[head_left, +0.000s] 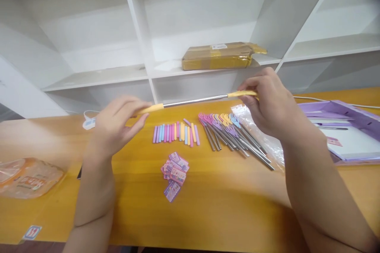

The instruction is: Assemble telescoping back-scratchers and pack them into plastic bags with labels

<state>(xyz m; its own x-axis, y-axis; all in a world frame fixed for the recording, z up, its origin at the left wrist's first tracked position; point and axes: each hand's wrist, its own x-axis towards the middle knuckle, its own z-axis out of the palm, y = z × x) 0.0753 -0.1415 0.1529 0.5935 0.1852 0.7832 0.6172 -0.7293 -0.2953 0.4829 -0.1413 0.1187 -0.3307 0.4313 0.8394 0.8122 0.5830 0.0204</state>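
A back scratcher with a metal rod [195, 101] is stretched level between my hands, above the table. My left hand [120, 120] pinches the yellow handle sleeve [154, 108] at one end. At the other end, my right hand [265, 102] grips the yellow head [242, 93], whose tip is partly hidden by my fingers. Below lies a row of loose pink, purple, blue and yellow sleeves [175, 132]. To their right is a heap of metal rods with coloured claw-shaped heads [234, 134]. Small printed purple-pink cards [175, 174] are piled nearer to me.
A purple box [353, 158] with a white inside stands at the right, with a rod and a card in it. Clear plastic [267, 142] lies beside the heap. An orange-printed bag [32, 178] is at the left. A taped carton [218, 56] sits on the white shelf [115, 74].
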